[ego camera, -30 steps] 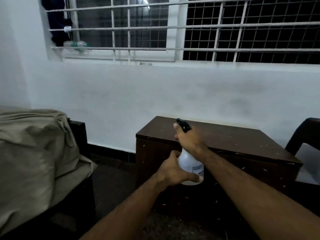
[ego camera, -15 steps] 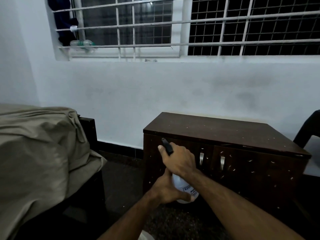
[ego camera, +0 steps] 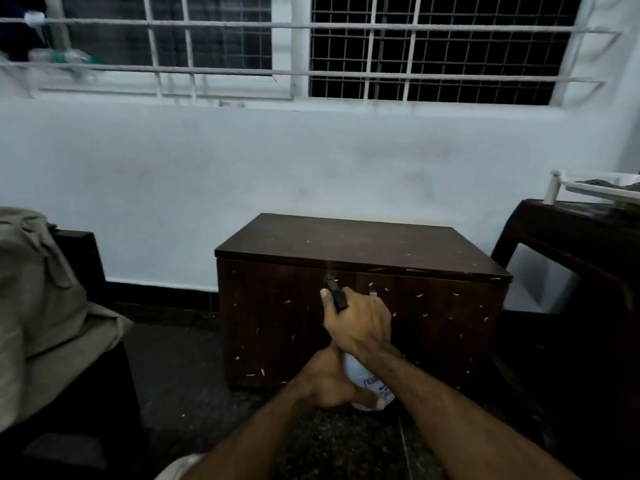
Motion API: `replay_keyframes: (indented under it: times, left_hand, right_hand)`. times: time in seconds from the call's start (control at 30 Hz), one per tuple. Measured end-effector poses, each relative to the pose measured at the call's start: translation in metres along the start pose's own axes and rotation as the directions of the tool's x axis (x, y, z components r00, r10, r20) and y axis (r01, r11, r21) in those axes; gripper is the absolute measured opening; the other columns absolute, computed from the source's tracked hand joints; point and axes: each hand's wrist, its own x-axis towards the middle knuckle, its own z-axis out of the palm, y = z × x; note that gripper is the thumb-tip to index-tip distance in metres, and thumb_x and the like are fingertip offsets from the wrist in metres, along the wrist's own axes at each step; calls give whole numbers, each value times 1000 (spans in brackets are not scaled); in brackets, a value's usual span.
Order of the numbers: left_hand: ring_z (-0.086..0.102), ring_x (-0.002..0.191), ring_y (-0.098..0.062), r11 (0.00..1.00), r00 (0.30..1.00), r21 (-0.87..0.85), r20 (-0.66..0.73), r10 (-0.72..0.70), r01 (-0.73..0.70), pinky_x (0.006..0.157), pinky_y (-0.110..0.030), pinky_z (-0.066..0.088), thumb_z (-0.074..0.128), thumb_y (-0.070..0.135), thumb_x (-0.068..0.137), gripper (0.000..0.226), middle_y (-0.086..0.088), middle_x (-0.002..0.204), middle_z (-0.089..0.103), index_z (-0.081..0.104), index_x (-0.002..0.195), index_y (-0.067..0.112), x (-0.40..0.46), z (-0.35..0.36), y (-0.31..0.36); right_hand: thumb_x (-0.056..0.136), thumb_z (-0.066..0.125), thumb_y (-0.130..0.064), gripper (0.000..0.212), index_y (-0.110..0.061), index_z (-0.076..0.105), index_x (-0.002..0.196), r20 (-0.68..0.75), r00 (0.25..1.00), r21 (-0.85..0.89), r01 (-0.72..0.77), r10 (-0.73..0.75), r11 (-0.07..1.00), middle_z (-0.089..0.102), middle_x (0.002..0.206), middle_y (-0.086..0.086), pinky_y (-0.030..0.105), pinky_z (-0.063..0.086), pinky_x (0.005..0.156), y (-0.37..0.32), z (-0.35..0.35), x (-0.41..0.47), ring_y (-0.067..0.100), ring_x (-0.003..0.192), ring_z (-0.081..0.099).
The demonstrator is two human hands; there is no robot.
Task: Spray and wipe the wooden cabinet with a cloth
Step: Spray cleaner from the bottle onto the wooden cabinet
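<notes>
2 hands grip a white plastic spray bottle (ego camera: pixel 360 375): right hand (ego camera: pixel 360 323) curled around black nozzle, left hand (ego camera: pixel 329 379) cupping rounded base, before speckled dark-wood cabinet (ego camera: pixel 363 271).

One dark brown wooden cabinet (ego camera: pixel 360 271) stands against the white wall. In front of it are two bare hands, the left hand (ego camera: pixel 329 379) and the right hand (ego camera: pixel 360 323), and one white plastic spray bottle (ego camera: pixel 367 382) with a black nozzle. Left of the cabinet is one seat draped in beige cloth (ego camera: pixel 41 299); right of it, one dark wooden chair (ego camera: pixel 571 244). Above it is one barred window (ego camera: pixel 311 50).
</notes>
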Motion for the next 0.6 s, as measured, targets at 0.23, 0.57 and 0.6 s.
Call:
replay_keyframes:
  times: [0.23,0.57,0.6]
  left_hand:
    - [62,115,-6,999,999,14,-2,42,-42,98,-37,57,96,45,41,119,17,127,62,39,144,33,26,34,21]
    - [61,117,-9,997,993,37,102,61,-65,99,-38,56,94,50,37,121,17,129,61,39,144,34,53,92,49]
    - [61,118,-9,997,992,43,105,64,-68,100,-39,55,94,51,36,122,18,130,61,39,144,35,55,93,50]
  right_hand:
    - [97,44,-62,47,-24,56,73,-63,982,175,-163,176,971,59,60,-6,35,54,62,55,-29,-5,10,57,59]
    - [97,43,-62,46,-25,57,74,-85,956,132,-267,279,955,62,64,-6,36,55,69,115,-55,-20,10,63,62]
    - [97,43,-64,47,-25,57,74,-86,951,135,-284,297,949,62,65,-6,36,55,69,119,-56,-20,11,64,62]
